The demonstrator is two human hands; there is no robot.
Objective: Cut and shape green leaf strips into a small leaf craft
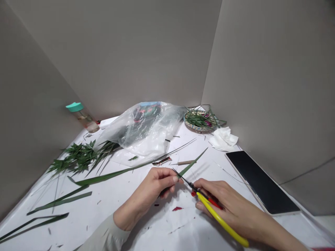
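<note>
My left hand pinches a long green leaf blade between thumb and fingers, and its pointed tip rises to the upper right. In my right hand are scissors with a long yellow handle, a red handle part and slim dark blades. The blade tips are by the leaf, close to my left fingertips; whether they touch it I cannot tell. My right fingers hide part of the handles. Behind my hands lie a thin brown-handled tool and a dark reddish scrap.
Long cut leaves and leafy stems lie left. A clear plastic bag fills the back middle. A teal-capped bottle, a woven basket of greenery, tissue and a tablet stand around. Grey panels enclose the table.
</note>
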